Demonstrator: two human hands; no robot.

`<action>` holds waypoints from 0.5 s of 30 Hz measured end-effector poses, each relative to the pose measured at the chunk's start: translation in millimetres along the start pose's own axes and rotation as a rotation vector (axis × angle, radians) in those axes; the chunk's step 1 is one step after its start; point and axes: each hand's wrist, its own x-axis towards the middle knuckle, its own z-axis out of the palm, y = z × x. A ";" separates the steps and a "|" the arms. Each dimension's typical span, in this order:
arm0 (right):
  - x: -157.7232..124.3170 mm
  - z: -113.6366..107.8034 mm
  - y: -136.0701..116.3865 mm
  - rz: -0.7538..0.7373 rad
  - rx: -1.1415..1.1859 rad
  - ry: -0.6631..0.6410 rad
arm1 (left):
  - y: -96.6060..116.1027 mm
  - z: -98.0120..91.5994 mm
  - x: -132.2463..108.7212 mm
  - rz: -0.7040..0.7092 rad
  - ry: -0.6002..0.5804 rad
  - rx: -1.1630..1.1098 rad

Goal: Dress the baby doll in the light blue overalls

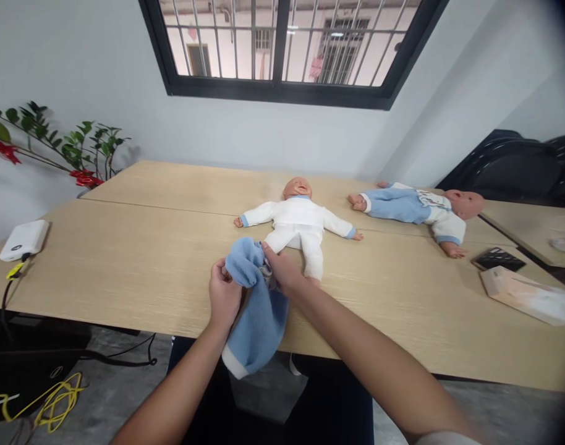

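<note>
A baby doll in white clothes lies on its back on the wooden table, head away from me. Both my hands grip a light blue fleece garment at the doll's feet. My left hand pinches its bunched upper edge on the left. My right hand holds the same edge on the right, close to the doll's leg. The garment's white-cuffed lower end hangs over the table's near edge.
A second doll in blue trousers lies at the far right. A tissue box and a dark phone lie near the right edge. A white power bank with a cable sits at the left, a plant behind it.
</note>
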 end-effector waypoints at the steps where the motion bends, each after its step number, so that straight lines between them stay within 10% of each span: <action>1: -0.7 0.4 -0.1 -0.006 0.019 0.021 | -1.0 -0.7 -0.6 0.016 0.012 0.007; 7: -5.7 3.5 2.2 -0.046 0.059 0.041 | -7.4 -3.2 -0.5 0.193 0.012 0.190; 15: -4.4 7.9 12.6 0.057 0.319 -0.035 | -13.3 3.1 4.3 0.072 -0.193 0.108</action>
